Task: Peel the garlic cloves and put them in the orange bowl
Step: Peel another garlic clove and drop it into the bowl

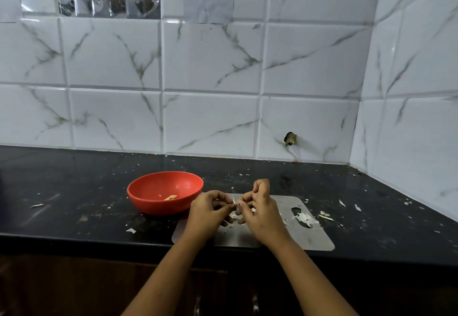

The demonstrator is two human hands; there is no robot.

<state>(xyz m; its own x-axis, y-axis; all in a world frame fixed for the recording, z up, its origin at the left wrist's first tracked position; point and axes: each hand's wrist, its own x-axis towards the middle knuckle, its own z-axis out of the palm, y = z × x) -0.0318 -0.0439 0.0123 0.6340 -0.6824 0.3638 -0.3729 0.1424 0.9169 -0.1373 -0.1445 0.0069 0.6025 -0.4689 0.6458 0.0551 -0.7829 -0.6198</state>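
My left hand (208, 213) and right hand (260, 211) meet fingertip to fingertip, fingers curled, both pinching one small white papery garlic clove (239, 203) just above the flat grey steel cutting board (297, 237) at the front edge of the black stone counter (74, 191). Just beside the board's far left corner sits the round orange plastic bowl (148, 191) with one pale peeled clove (171, 197) inside. Loose white skins (304, 217) lie by the slot near the board's right edge.
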